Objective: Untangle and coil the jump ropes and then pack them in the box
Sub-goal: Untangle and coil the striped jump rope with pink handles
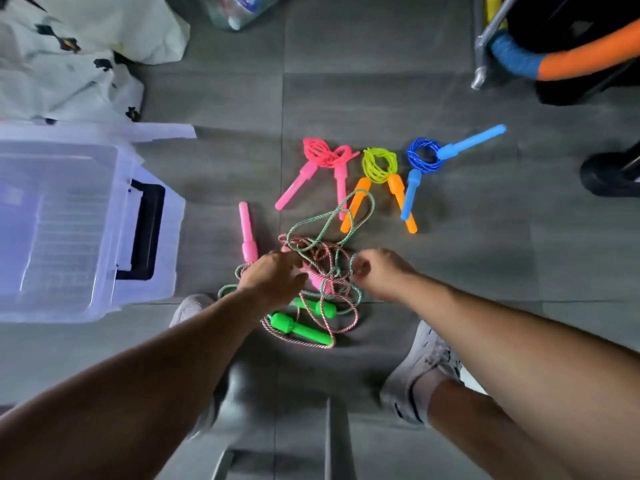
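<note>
A green cord (354,262) is being pinched by the right hand (379,271); just beside it, tangled ropes (325,256) are being touched by relaxed fingers of the left hand (272,278).

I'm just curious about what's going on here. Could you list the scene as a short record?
coiled: pink rope, yellow rope, blue rope, in a row on the floor
uncoiled: tangle of green and pink cords
left hand: on the tangle, grip unclear
right hand: pinches a tangle cord
box: clear, at left, no rope visible inside
</note>
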Available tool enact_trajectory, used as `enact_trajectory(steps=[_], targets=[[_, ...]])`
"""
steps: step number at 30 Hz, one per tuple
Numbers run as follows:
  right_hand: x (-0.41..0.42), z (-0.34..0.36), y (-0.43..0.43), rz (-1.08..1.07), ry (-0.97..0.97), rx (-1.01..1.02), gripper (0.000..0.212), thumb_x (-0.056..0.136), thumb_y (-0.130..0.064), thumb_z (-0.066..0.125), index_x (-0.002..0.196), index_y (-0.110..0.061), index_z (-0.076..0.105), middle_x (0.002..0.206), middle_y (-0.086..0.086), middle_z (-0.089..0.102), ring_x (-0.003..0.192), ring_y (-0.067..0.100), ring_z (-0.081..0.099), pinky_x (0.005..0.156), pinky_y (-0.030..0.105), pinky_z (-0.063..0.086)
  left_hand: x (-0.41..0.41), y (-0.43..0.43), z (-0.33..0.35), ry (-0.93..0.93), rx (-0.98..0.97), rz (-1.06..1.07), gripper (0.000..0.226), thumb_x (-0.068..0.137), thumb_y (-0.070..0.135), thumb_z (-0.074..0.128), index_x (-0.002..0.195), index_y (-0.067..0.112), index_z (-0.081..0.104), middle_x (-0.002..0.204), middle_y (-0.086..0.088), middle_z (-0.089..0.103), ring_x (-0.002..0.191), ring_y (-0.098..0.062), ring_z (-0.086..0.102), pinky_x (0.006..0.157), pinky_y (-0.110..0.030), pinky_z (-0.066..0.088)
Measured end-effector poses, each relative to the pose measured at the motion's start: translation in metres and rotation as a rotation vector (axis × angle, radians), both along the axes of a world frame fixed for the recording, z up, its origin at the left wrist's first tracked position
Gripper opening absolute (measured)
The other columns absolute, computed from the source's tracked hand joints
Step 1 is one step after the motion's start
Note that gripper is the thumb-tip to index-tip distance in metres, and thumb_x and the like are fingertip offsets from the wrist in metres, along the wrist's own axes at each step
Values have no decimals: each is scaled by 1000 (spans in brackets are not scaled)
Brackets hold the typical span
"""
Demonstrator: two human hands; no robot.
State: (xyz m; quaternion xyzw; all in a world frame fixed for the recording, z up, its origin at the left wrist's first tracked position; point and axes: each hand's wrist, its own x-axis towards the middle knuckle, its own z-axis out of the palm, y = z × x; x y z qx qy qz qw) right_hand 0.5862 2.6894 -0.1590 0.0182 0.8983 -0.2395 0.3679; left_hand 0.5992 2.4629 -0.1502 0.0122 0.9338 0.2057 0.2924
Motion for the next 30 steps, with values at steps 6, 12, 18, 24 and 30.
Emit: enact_trajectory(steps=[6,12,18,24,30], targets=[[30,-36,-26,-243,20,-75,29,85,-32,75,113,-27,70,114,-1,71,105,23,66,79,25,45,29,-14,-31,-83,86,105,17,90,36,63,103,39,73,98,6,70,93,-20,67,78,-32,53],[28,-61,-33,-126,13,-119,46,79,-51,78,117,-27,68,115,3,71,105,23,66,81,28,49,33,-13,-61,-250,238,218,20,82,52,66,100,45,72,102,16,71,93,-10,68,84,-30,55],[32,-71,-44,-164,-60,-132,33,83,-54,70,101,-26,72,90,-3,72,83,22,65,66,30,42,38,-1,-72,-388,441,390,37,90,44,58,113,19,71,115,-8,72,105,-25,66,95,-42,52],[24,-49,-59,-130,-247,-319,26,91,-30,73,67,-23,64,57,-7,62,57,12,54,61,30,44,25,7,-52,-560,646,909,30,86,52,65,91,23,69,95,-3,71,93,-21,64,82,-37,47],[19,-8,-46,-87,-231,-242,29,96,-20,65,67,-20,64,58,-4,55,57,14,49,56,26,38,23,-21,-44,-347,270,796,22,92,29,56,90,12,70,91,-13,70,86,-32,67,67,-30,46]])
